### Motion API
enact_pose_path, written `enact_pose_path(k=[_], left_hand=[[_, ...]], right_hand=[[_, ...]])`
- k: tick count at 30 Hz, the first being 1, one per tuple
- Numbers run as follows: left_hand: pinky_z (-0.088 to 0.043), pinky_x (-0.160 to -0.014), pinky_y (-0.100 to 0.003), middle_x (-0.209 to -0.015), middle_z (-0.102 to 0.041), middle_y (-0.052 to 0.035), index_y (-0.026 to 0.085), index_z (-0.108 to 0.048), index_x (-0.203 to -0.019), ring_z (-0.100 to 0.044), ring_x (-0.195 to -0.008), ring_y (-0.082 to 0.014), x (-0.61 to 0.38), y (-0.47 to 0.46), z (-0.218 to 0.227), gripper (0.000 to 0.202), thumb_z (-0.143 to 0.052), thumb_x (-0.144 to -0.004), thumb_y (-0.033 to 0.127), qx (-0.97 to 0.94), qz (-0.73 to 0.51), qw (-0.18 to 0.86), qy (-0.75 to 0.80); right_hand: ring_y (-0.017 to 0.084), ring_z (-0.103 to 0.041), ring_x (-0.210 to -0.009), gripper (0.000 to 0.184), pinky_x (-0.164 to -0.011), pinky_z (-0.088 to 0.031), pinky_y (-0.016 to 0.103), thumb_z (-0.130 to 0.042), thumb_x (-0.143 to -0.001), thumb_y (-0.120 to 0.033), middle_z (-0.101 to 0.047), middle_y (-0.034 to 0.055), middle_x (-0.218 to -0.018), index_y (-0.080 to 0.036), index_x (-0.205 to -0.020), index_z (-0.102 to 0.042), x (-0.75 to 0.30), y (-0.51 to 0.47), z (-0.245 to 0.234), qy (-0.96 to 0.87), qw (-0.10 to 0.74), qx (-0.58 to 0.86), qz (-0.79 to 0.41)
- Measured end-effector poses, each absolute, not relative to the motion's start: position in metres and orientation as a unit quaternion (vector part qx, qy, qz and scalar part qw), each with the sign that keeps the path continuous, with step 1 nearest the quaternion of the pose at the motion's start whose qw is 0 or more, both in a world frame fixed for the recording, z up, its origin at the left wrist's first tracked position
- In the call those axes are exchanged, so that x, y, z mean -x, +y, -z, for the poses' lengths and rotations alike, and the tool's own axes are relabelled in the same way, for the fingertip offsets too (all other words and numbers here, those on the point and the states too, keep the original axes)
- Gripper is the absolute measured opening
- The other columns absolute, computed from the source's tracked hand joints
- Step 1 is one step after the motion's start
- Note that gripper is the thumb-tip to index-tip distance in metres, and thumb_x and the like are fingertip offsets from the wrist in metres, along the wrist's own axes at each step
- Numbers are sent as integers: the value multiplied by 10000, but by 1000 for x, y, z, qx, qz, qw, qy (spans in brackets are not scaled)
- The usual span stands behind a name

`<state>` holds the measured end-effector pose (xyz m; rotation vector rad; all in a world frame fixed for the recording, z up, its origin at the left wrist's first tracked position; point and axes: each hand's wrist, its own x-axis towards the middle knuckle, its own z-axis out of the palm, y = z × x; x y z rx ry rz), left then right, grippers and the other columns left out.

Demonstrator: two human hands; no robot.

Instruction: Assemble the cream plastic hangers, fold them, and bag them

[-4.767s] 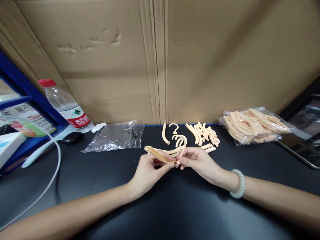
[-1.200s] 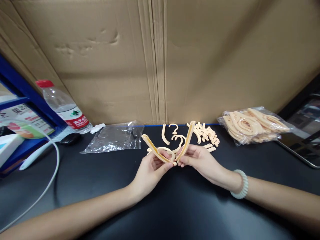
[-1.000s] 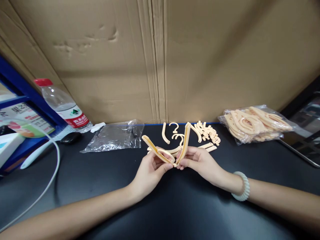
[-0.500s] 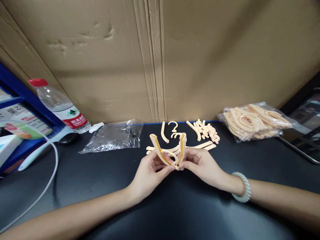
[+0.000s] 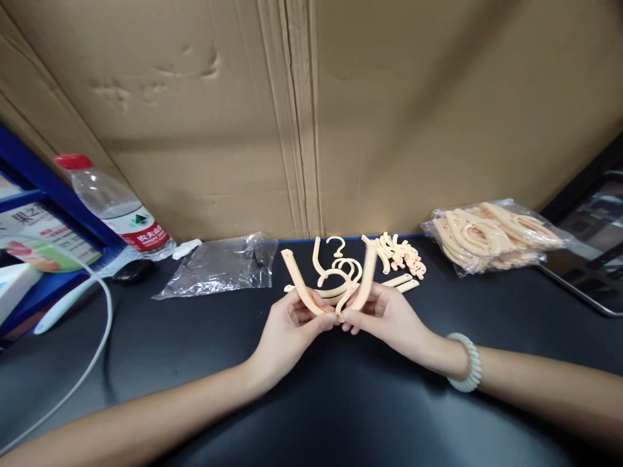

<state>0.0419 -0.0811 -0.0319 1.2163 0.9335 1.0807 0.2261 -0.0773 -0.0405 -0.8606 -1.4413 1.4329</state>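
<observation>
Between my two hands is a beige plastic folding hanger [image 5: 298, 280], its two arms raised in a V and a curved hook standing between them. My left hand [image 5: 288, 331] pinches the hanger near the joint, at the base of its left arm. At the other side of the joint, my right hand [image 5: 387, 316] grips the base of the right arm, thumb and fingers closed. Just behind lie loose hanger arms [image 5: 402, 281], partly covered by my hands. A loose hook [image 5: 335, 248] and a curved arm piece [image 5: 317, 254] rest farther back.
A pile of small beige hanger parts [image 5: 406, 255] lies back right, beside a clear bag of hanger pieces [image 5: 491, 235]. An empty clear bag [image 5: 219, 266] lies left of centre. Farther left are a water bottle [image 5: 117, 207], a white cable [image 5: 109, 311] and a brush [image 5: 65, 305]. Cardboard [image 5: 195, 130] stands behind.
The hanger has turned in my hands: its arms now spread wider and show their smooth outer faces rather than the hollow insides. The hook stands more visibly between them. Both hands keep hold.
</observation>
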Motion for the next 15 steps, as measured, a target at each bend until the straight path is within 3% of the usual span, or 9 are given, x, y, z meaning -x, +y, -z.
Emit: enact_pose_path(k=[3,7,15], left_hand=[[-574,-661,-264,-775,-717,-35,146,-548,-816,-702,-684,-167,-40,-81,29,337,-816,-684,301,-495,-470,596,422],[-573,-655,-237,-855,-725,-52,146,-524,-828,-702,-668,-147,-32,-76,27,361,-815,-689,305,-466,-489,591,441],[-538,-585,-243,-710,-660,2,173,-516,-883,-663,-645,-156,-18,-63,28,362,-794,-699,315,-551,-459,530,452]], right_hand=[[102,-593,-596,268,-517,-527,227,-763,-747,-298,-583,-13,-775,-187,-740,-519,-234,-75,37,-576,481,332,-572],[86,-575,-551,233,-519,-512,231,-750,-770,-294,-572,-17,-799,-191,-794,-542,-260,-72,36,-575,502,350,-543],[159,-597,-603,232,-539,-490,271,-775,-731,-378,-637,23,-712,-201,-747,-626,-323,-74,34,-706,428,447,-346]])
